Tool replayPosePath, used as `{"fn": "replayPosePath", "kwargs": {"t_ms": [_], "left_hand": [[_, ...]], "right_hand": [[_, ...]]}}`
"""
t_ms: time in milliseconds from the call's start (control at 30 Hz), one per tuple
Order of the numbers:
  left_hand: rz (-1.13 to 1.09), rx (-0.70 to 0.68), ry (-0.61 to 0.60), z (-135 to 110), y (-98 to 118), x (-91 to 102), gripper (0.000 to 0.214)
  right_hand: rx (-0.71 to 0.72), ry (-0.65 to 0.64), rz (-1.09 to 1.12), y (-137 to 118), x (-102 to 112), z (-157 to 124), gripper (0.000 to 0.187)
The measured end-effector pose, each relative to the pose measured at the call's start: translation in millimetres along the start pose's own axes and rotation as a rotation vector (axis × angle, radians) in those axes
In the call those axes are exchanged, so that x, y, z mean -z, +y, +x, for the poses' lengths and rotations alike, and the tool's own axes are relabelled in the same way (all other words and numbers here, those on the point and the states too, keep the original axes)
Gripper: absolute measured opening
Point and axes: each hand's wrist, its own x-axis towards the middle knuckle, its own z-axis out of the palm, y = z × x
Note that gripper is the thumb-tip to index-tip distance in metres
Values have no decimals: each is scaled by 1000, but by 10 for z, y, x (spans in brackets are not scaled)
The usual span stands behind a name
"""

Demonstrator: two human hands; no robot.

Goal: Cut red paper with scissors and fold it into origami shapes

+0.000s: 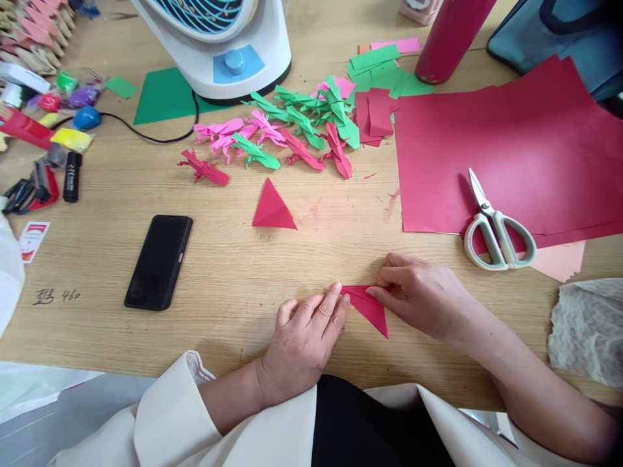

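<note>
A small piece of red paper (pixel 372 308), folded into a triangle, lies on the wooden table close to my body. My left hand (pixel 306 331) holds its left corner down with the fingertips, the fingers close together. At the upper right edge, my right hand (pixel 418 292) pinches the paper between thumb and fingers. Farther up the table rests a second folded red paper triangle (pixel 273 207), touched by neither hand. Beyond it are several folded paper figures, among them a green one (pixel 256 152), a pink one (pixel 267 128) and a red one (pixel 204 170).
Scissors (pixel 496 227) lie partly on large red sheets (pixel 496 149) at right. A black phone (pixel 158 263) is at left. A fan (pixel 233 52) stands at the back, near a red bottle (pixel 452 39). Lace cloth (pixel 588 331) lies at the right edge.
</note>
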Motion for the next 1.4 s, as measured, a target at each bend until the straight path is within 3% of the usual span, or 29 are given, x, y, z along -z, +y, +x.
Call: {"fn": "replayPosePath", "kwargs": {"t_ms": [1400], "left_hand": [[71, -17, -89, 58, 15, 32, 39]], "right_hand": [[-11, -8, 8, -14, 8, 9, 32]]}}
